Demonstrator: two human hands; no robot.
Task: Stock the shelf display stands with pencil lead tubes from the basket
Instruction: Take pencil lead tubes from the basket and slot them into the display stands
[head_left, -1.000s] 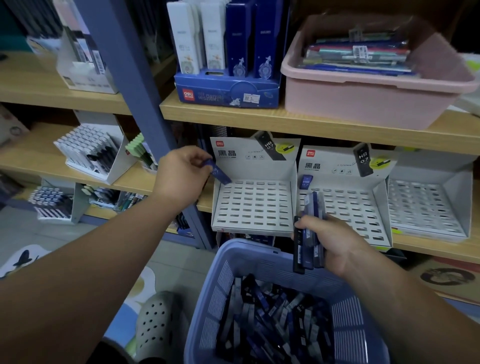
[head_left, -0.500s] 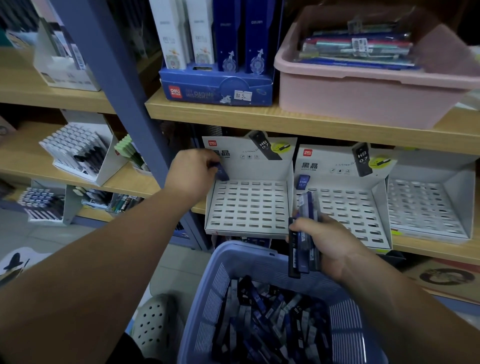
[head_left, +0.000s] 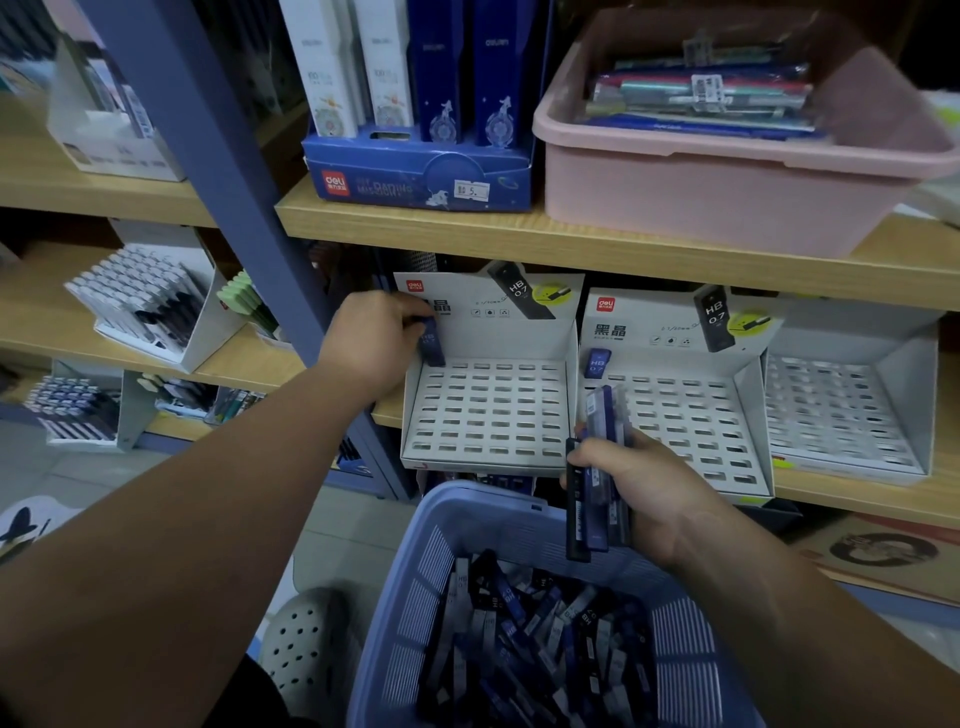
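Observation:
Three white slotted display stands sit on the lower shelf: left stand (head_left: 488, 415), middle stand (head_left: 685, 426), right stand (head_left: 841, 410). My left hand (head_left: 371, 343) pinches one blue lead tube (head_left: 432, 342) upright at the left stand's top left corner slot. One tube (head_left: 597, 362) stands in the middle stand's top left slot. My right hand (head_left: 639, 488) grips a bunch of lead tubes (head_left: 597, 483) above the blue basket (head_left: 415, 587), which holds several loose tubes (head_left: 535, 639).
A blue shelf post (head_left: 208, 156) runs down left of my left hand. On the upper shelf stand a blue Deli box (head_left: 415, 176) and a pink tub (head_left: 717, 176). More pen stands (head_left: 150, 306) fill the left shelves. A grey perforated shoe (head_left: 306, 644) lies by the basket.
My left hand has carried its single tube rightward and down to the left stand's top corner slot, turning it upright. My right hand keeps hold of its bunch, almost still.

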